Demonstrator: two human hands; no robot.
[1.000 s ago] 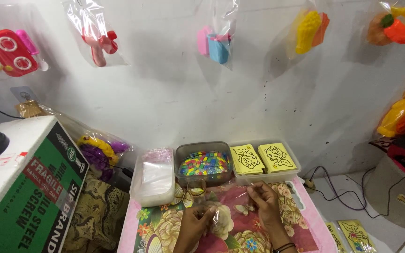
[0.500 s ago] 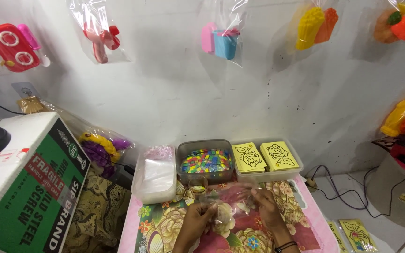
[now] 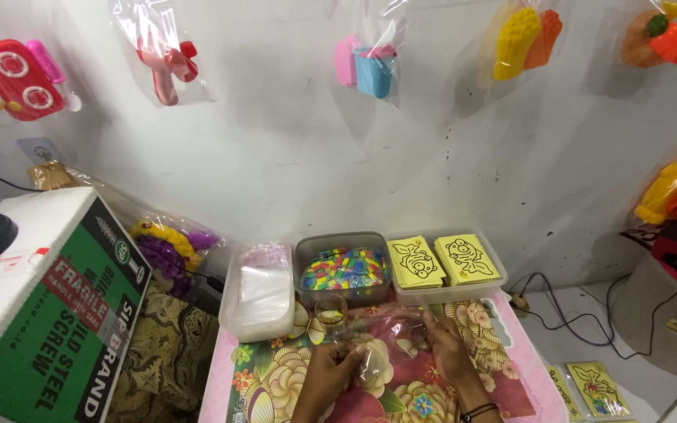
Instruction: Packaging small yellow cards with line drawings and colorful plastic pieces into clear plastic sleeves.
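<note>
Left hand and right hand both pinch 1 thin clear plastic bag above the floral pink tablecloth. Risk: the slippery film may slide free, or snag the roll of clear tape just beside it.

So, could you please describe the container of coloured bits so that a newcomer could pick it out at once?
Start at the flowery tablecloth below the white wall, where three containers stand in a row along the back edge. The middle one is a clear tub, just beyond the two hands. It alone is filled with small multicoloured pieces; its left neighbour holds clear plastic bags and its right neighbour yellow picture cards.
</note>
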